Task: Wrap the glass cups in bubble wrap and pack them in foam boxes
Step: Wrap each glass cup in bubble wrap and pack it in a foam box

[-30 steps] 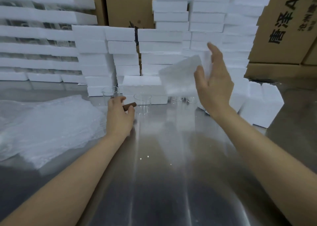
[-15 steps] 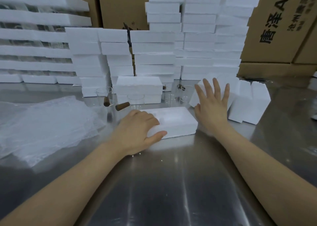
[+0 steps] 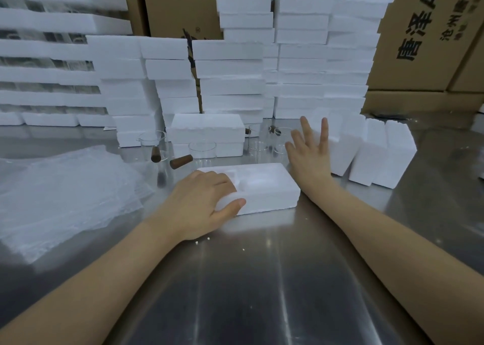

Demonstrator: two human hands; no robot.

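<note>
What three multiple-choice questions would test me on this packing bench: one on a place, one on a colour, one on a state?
1. Where does the bubble wrap lie relative to the foam box nearest the person?
A. On top of it
B. To the person's left of it
C. To the person's right of it

2. What colour is the cup handle just behind that box?
A. Brown
B. Blue
C. Yellow

3. What state is that box in?
A. Closed with a lid
B. Open with a cup inside
C. Open, no cup showing inside

Answers: 1 B, the wrap is spread on the metal table at the left; 2 A, the stubby handle is dark brown; 3 C, its moulded recess shows only bare white foam.
</note>
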